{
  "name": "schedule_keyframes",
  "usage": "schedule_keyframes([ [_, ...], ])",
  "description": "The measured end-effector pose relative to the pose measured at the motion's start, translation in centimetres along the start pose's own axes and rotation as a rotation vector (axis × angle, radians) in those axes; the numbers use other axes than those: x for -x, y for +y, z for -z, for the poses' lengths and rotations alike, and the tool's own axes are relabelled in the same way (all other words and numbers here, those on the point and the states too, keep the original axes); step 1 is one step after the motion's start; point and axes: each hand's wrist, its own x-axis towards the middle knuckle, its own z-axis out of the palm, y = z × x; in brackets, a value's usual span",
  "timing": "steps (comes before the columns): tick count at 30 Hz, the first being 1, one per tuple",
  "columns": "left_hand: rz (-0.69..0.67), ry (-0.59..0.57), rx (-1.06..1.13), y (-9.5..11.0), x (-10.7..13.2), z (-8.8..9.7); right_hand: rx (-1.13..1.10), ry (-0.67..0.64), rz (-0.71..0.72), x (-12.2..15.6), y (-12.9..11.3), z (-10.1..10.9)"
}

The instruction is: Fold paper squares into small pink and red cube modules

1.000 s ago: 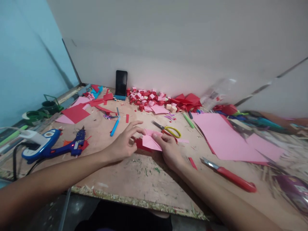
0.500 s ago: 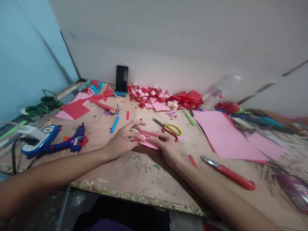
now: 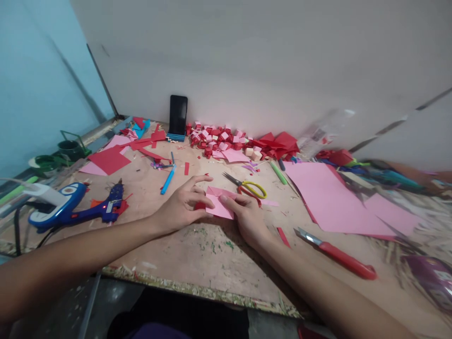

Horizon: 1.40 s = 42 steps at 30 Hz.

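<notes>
Between my hands is a small piece of pink paper (image 3: 219, 207) with fold lines, held just above the table. My left hand (image 3: 185, 202) pinches its left edge, the index finger stretched out above it; a bit of red shows at those fingertips. My right hand (image 3: 247, 214) grips the paper's right side, thumb on top and the other fingers behind, partly hidden. Just beyond my right hand lie scissors (image 3: 243, 183) with one yellow and one red handle loop. A red-handled cutter knife (image 3: 335, 254) rests to the right.
A blue glue gun (image 3: 95, 209) lies at the left, cord attached. At the back stand a phone (image 3: 178, 115) and a heap of red and pink paper cubes (image 3: 222, 139). Pink sheets (image 3: 325, 197) cover the right side. A blue pen (image 3: 168, 180) lies left of centre.
The pink paper has opened flatter and tilted, so more of its face shows between my hands. Both hands keep nearly the same place.
</notes>
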Motion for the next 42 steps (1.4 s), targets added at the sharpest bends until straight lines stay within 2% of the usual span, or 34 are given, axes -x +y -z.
schedule_keyframes([
  [3,0.003,0.01,-0.012,0.0,-0.1,0.2,-0.058,-0.003,-0.029,0.1,-0.2,-0.1],
  [8,0.084,0.009,0.012,-0.1,-0.3,0.1,-0.113,0.016,-0.042,0.1,-0.1,-0.2],
  [14,0.315,0.009,0.195,-0.4,-0.4,-0.3,-0.082,0.038,0.007,0.3,-0.6,-0.6],
  [16,0.351,0.011,0.232,-0.6,-0.4,-0.3,-0.055,0.032,0.018,0.5,-0.9,-0.8],
  [22,0.36,0.036,0.214,-0.9,-0.3,-0.1,-0.018,0.029,0.02,0.6,-0.8,-0.9],
  [27,0.368,0.088,0.197,-0.6,-0.5,0.0,0.027,-0.081,0.085,0.5,-0.6,-0.5],
  [30,0.359,0.087,0.196,-0.5,-0.5,0.1,0.048,-0.149,0.07,0.7,-1.0,-0.8],
  [34,0.33,0.099,0.202,-0.3,-0.4,0.1,0.059,-0.118,0.034,0.8,-1.3,-1.1],
  [38,0.357,0.113,0.306,-0.4,-0.2,0.0,0.033,-0.134,0.023,0.7,-1.0,-1.0],
  [42,0.348,0.053,0.339,-0.6,-0.3,-0.1,-0.012,-0.127,-0.017,0.8,-1.0,-1.1],
])
